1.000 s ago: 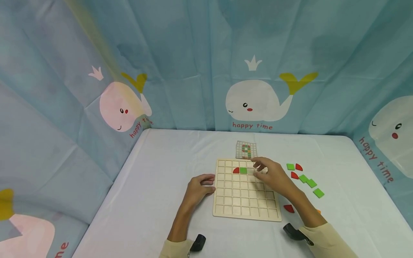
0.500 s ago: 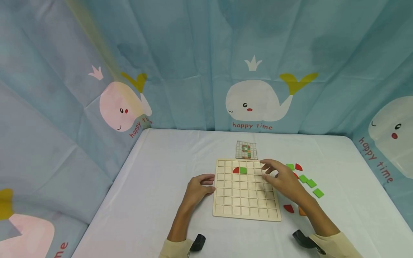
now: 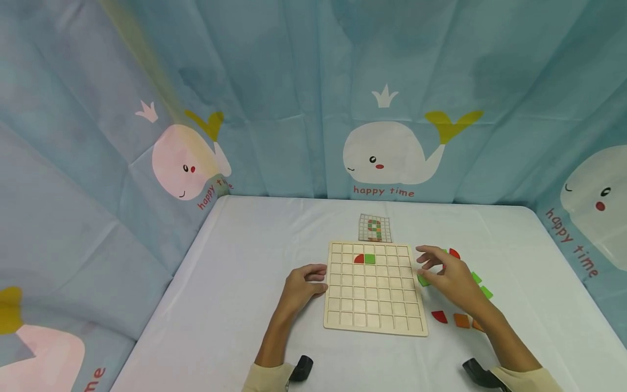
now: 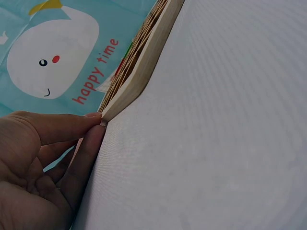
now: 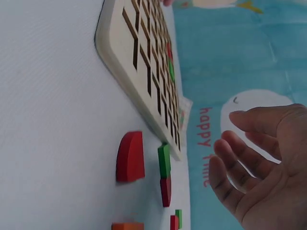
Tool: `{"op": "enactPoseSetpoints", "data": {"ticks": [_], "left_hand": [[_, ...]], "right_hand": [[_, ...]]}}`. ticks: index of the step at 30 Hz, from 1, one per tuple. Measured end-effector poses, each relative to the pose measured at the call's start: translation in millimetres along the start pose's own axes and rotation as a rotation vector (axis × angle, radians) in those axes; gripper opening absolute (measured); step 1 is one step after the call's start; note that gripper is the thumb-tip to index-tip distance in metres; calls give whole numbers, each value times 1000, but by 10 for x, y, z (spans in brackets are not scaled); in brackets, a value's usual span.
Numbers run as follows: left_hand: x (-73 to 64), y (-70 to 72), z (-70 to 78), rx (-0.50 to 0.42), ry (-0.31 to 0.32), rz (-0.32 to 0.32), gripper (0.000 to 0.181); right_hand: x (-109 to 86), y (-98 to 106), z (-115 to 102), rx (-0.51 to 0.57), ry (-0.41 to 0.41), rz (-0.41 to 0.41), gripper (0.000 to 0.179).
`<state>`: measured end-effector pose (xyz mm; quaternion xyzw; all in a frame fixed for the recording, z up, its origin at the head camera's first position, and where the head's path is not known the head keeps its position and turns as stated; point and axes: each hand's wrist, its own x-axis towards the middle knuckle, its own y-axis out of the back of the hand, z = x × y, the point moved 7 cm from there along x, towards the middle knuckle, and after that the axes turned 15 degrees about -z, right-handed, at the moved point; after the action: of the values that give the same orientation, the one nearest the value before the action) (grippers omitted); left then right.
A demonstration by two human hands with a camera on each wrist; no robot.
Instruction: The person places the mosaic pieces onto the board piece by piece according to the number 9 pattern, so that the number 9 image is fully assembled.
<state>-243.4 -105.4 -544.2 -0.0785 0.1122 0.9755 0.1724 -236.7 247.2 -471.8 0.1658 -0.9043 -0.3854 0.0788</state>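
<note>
A square wooden grid board [image 3: 374,305] lies on the white table, with a red quarter-circle piece [image 3: 360,258] and a green square piece [image 3: 369,259] side by side in its second row. My left hand [image 3: 297,287] rests at the board's left edge, thumb and fingertips touching the rim; the left wrist view shows them at the board's side [image 4: 148,62]. Just past the board's right edge, my right hand [image 3: 453,277] hovers with thumb and fingers apart and nothing between them. A green square [image 3: 423,281] lies below its thumb. The hand partly covers other pieces.
Behind the board lies a small pattern card [image 3: 374,227] with a coloured grid. Loose pieces lie to the right: a red quarter-circle [image 3: 439,317], an orange square [image 3: 461,320], another red one [image 3: 454,253] and green squares [image 3: 486,292]. A whale-print curtain [image 3: 294,152] surrounds the table.
My right hand has moved right, from over the board to beyond its right edge. A green square near that edge and the orange pieces are now uncovered. The left hand stays put.
</note>
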Motion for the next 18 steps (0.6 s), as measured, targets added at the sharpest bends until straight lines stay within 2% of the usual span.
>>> {"op": "enactPoseSetpoints", "data": {"ticks": [18], "left_hand": [[-5, -1, 1, -4, 2, 2, 48]], "right_hand": [[-279, 101, 383, 35, -111, 13, 52]]}}
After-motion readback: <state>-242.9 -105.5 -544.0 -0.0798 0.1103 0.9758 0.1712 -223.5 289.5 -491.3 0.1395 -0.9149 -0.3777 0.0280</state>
